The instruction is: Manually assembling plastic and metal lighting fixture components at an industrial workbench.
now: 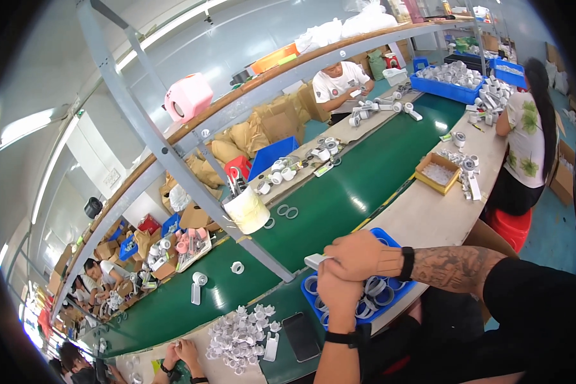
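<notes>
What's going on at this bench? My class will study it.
The person's left hand and right hand hold a pale piece between them, over a blue tray of grey rings. A dark phone and a pile of small white parts lie to the left. Across the green belt, a co-worker holds a white item.

No text, label or number is legible here.

Looks bright and fairly even. Takes light from ceiling tube lamps (27, 127) at upper left; blows out to white near the lower-left rim. Throws patches of glare on the green belt (329, 200). Bends the long shelf (253, 81) into an arc, blackens at the corners.
</notes>
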`<state>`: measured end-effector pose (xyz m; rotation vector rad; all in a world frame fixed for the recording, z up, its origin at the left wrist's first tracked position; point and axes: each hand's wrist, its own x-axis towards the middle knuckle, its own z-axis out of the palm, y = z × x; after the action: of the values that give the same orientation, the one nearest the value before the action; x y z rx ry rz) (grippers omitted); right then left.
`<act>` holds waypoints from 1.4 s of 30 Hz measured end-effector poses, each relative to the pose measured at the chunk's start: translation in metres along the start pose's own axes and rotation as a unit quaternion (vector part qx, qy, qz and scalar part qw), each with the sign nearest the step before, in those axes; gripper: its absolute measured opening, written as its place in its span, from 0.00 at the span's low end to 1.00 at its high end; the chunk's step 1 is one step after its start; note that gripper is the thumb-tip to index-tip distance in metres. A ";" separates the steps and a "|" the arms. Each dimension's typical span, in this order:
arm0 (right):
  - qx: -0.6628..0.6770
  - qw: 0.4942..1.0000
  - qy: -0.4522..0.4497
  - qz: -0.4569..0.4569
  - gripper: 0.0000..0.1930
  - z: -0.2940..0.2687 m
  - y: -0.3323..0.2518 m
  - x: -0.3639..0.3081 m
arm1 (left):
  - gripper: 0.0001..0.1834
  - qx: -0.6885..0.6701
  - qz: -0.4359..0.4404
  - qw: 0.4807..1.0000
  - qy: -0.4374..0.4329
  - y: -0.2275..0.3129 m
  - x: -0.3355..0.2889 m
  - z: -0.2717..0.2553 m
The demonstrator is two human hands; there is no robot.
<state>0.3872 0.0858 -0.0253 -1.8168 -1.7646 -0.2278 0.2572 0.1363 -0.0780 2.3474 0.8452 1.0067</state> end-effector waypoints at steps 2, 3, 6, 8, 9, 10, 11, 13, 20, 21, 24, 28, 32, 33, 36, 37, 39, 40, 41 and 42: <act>0.023 0.999 0.008 -0.031 0.14 0.006 0.004 -0.005 | 0.19 -0.019 0.008 1.000 0.011 0.001 -0.005 -0.005; 0.048 0.996 0.015 -0.069 0.13 0.007 0.005 -0.010 | 0.19 -0.022 0.011 1.000 0.000 0.004 -0.007 -0.008; 0.075 0.993 -0.010 -0.086 0.11 0.002 0.007 -0.018 | 0.20 -0.057 0.063 0.996 0.033 0.003 -0.013 -0.005; 0.101 0.987 -0.038 -0.119 0.12 -0.004 0.015 -0.020 | 0.21 -0.070 0.051 0.996 0.018 0.008 -0.021 -0.006; 0.095 0.989 -0.035 -0.108 0.12 -0.010 0.021 -0.023 | 0.22 -0.079 0.036 0.996 0.014 0.012 -0.022 -0.006; 0.114 0.983 -0.070 -0.124 0.12 -0.015 0.028 -0.026 | 0.25 -0.115 0.061 0.991 -0.001 0.011 -0.022 -0.002; 0.141 0.973 -0.109 -0.149 0.12 -0.020 0.029 -0.022 | 0.25 -0.115 0.058 0.992 -0.001 0.011 -0.023 -0.003; 0.116 0.980 -0.121 -0.105 0.12 -0.026 0.022 -0.019 | 0.27 -0.080 0.005 0.997 -0.007 0.011 -0.028 -0.012; 0.152 0.943 -0.130 0.266 0.17 0.035 0.130 -0.020 | 0.31 0.072 -0.015 0.977 0.202 -0.122 -0.121 -0.070; 0.163 0.942 -0.144 0.257 0.17 0.062 0.137 -0.008 | 0.32 0.111 -0.034 0.969 0.217 -0.150 -0.138 -0.077; 0.261 0.907 -0.168 0.283 0.22 0.139 0.142 0.039 | 0.32 0.198 -0.091 0.943 0.252 -0.216 -0.176 -0.078; 0.117 0.955 -0.195 0.190 0.28 0.236 0.146 0.114 | 0.32 0.260 -0.146 0.928 0.224 -0.258 -0.184 -0.069; 0.086 0.965 -0.149 0.198 0.31 0.303 0.150 0.141 | 0.34 0.261 -0.188 0.923 0.210 -0.280 -0.173 -0.069; 0.113 0.967 -0.144 0.177 0.32 0.312 0.144 0.143 | 0.35 0.263 -0.195 0.922 0.208 -0.285 -0.173 -0.071; 0.143 0.984 -0.100 0.043 0.23 0.302 0.114 0.141 | 0.35 0.237 -0.207 0.927 0.205 -0.288 -0.172 -0.072; 0.199 0.965 -0.169 -0.009 0.18 0.281 0.088 0.137 | 0.35 0.231 -0.212 0.927 0.206 -0.288 -0.174 -0.076; 0.249 0.926 -0.269 -0.090 0.07 0.218 0.032 0.123 | 0.35 0.227 -0.210 0.928 0.206 -0.284 -0.177 -0.079; 0.241 0.917 -0.282 -0.149 0.07 0.199 0.008 0.111 | 0.35 0.218 -0.206 0.933 0.201 -0.278 -0.178 -0.080; 0.238 0.905 -0.282 -0.210 0.07 0.182 -0.022 0.099 | 0.35 0.220 -0.200 0.933 0.203 -0.273 -0.183 -0.083; 0.240 0.895 -0.271 -0.260 0.08 0.168 -0.048 0.084 | 0.35 0.223 -0.187 0.937 0.192 -0.268 -0.189 -0.087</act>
<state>0.3046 0.2422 -0.1049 -1.0793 -2.4026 0.5262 -0.0074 0.2115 -0.2759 2.2194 1.7599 1.2189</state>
